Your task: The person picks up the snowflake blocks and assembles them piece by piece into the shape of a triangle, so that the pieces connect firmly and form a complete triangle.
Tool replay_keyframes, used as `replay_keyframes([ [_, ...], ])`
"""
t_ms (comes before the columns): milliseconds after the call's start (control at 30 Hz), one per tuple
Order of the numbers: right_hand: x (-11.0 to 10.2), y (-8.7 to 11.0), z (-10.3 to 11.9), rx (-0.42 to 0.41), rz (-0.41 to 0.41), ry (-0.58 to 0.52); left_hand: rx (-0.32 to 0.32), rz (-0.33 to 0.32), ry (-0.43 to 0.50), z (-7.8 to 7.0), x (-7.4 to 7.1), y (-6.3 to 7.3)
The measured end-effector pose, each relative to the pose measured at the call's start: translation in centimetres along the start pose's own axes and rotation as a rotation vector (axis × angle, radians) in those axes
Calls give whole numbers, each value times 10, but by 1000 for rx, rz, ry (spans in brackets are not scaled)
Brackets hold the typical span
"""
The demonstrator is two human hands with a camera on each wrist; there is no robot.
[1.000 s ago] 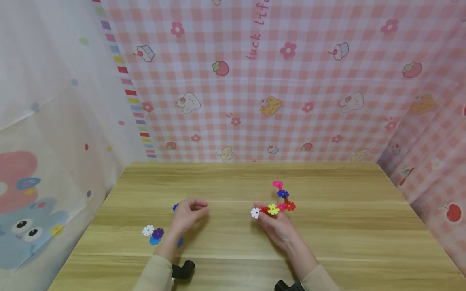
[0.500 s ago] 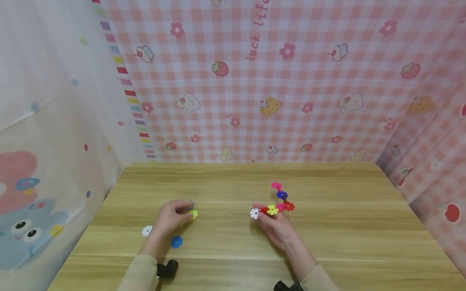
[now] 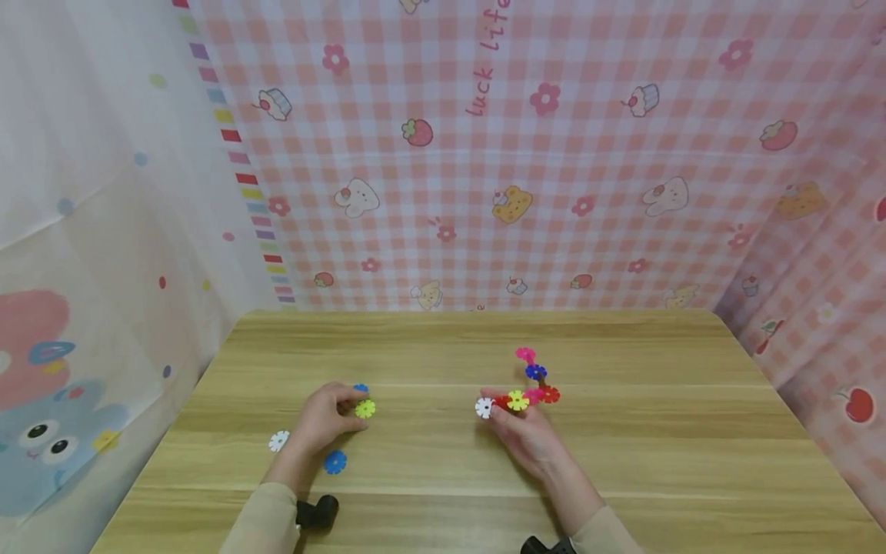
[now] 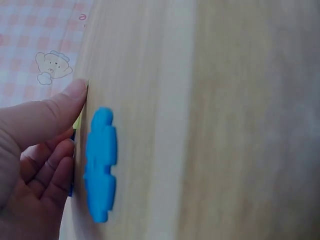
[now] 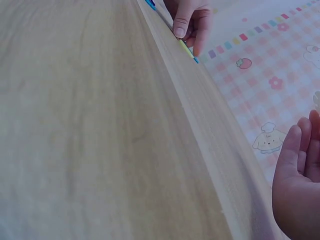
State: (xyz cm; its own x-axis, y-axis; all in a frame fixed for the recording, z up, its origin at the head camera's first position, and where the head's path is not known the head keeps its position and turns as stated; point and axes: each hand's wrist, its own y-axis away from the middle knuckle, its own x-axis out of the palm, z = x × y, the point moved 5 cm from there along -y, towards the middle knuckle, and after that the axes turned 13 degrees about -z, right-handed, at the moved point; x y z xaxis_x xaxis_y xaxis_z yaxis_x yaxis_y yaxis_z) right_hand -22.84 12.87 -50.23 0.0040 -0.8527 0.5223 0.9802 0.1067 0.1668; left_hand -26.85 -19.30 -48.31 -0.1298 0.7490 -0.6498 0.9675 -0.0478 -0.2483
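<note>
My left hand (image 3: 325,419) is low over the left part of the table, thumb and fingertips apart at a yellow snowflake disc (image 3: 364,408). Touching its far side, by the index fingertip, is a blue disc (image 3: 361,389). Another blue snowflake disc (image 3: 335,462) lies nearer me, right of the wrist; it stands out large as a blue disc (image 4: 101,165) in the left wrist view. In my right hand (image 3: 529,440), thumb and fingers pinch a chain of linked snowflake discs (image 3: 517,400) near its white end. The chain runs through red, yellow and pink discs, then bends away to dark blue and pink.
A white snowflake disc (image 3: 279,441) lies left of my left forearm. Discs hidden under the left hand cannot be made out. The wooden table (image 3: 443,346) ends at a pink checked curtain (image 3: 443,169) behind, with cloth on both sides.
My left hand has moved left and down to the yellow disc, its thumb and fingers parting around it in the last half second. The right hand and chain have stayed nearly still.
</note>
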Motion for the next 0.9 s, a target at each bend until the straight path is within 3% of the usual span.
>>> replay_keyframes([
  [300,0,1,0,1,-10,2,63,30,-22,2,3,-2],
  [900,-1,0,-1,12,-29,2,24,23,40,1,6,-2],
])
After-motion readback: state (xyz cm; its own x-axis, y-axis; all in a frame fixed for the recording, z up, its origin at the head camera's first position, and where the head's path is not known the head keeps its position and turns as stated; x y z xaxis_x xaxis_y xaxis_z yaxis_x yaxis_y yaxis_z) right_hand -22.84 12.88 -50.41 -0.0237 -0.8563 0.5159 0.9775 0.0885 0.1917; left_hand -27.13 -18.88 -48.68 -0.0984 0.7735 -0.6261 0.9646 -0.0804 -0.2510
